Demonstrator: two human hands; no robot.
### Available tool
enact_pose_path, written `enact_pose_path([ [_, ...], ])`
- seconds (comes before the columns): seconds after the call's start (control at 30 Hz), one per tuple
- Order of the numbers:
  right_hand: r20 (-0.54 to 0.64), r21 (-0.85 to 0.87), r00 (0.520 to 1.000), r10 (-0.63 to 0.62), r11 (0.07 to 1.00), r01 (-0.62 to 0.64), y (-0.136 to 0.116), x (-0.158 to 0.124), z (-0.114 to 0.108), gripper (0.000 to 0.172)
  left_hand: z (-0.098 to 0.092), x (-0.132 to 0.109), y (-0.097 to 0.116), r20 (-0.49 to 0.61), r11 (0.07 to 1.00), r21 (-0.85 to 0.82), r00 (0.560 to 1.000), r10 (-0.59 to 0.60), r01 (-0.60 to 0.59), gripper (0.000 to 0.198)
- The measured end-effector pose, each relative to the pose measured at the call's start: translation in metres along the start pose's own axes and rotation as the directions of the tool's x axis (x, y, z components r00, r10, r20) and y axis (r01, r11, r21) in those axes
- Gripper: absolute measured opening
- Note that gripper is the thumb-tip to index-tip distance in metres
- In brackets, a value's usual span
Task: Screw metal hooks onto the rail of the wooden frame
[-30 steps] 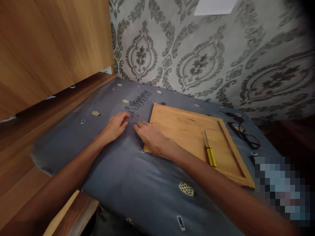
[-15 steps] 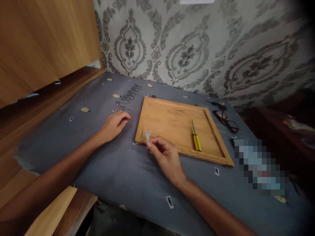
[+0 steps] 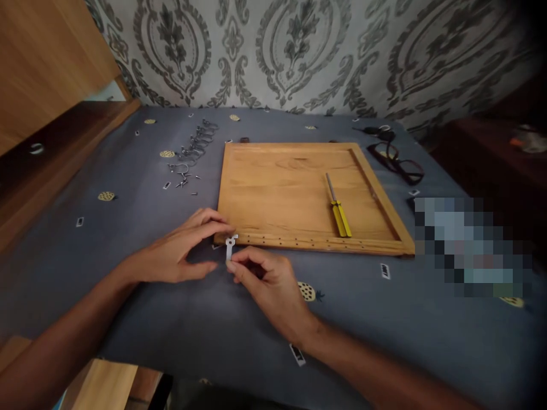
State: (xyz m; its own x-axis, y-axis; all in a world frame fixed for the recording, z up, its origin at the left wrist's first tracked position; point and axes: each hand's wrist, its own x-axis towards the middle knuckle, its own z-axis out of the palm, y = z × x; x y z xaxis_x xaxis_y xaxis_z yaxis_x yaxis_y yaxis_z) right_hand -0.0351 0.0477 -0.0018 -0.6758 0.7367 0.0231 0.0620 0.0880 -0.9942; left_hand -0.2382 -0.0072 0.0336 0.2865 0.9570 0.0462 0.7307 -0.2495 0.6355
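Observation:
My right hand pinches a small silver metal hook piece upright, just in front of the near left corner of a wooden framed board. My left hand is beside it, fingers curved with the tips reaching toward the piece and the board's corner; whether they touch the piece is unclear. A row of small holes runs along the board's near edge. A yellow-handled screwdriver lies on the board.
Several metal hooks and small screws lie on the grey patterned cloth at the back left. Dark-framed glasses rest beyond the board's right corner. Wooden furniture stands at left, patterned wallpaper behind.
My right hand brought a metal piece from the pile to the board's near corner. My left hand moved from the pile to join it. The view turned to face the board squarely.

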Motion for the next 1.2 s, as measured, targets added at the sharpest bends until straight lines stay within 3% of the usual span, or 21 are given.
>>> enact_pose_path([
  [0.1, 0.006, -0.051, 1.000, -0.015, 0.999, 0.016, 0.000, 0.002, -0.001, 0.012, 0.003, 0.001, 0.000, 0.010, 0.998, 0.040, 0.999, -0.044, 0.044, 0.057],
  [0.33, -0.016, -0.050, 1.000, -0.009, 0.999, 0.008, -0.003, 0.004, 0.000, 0.012, 0.012, 0.004, 0.001, -0.109, 0.991, 0.113, 0.992, -0.060, 0.072, 0.048],
  [0.7, -0.022, -0.058, 1.000, 0.013, 0.998, -0.014, 0.001, 0.004, -0.004, 0.010, 0.010, 0.003, 0.002, -0.131, 0.993, 0.094, 0.990, -0.056, 0.069, 0.035],
  [1.2, 0.040, -0.112, 0.999, -0.026, 0.993, 0.030, -0.003, 0.003, -0.010, 0.022, 0.017, 0.004, 0.000, -0.165, 0.986, 0.154, 0.985, -0.045, 0.070, 0.037],
])
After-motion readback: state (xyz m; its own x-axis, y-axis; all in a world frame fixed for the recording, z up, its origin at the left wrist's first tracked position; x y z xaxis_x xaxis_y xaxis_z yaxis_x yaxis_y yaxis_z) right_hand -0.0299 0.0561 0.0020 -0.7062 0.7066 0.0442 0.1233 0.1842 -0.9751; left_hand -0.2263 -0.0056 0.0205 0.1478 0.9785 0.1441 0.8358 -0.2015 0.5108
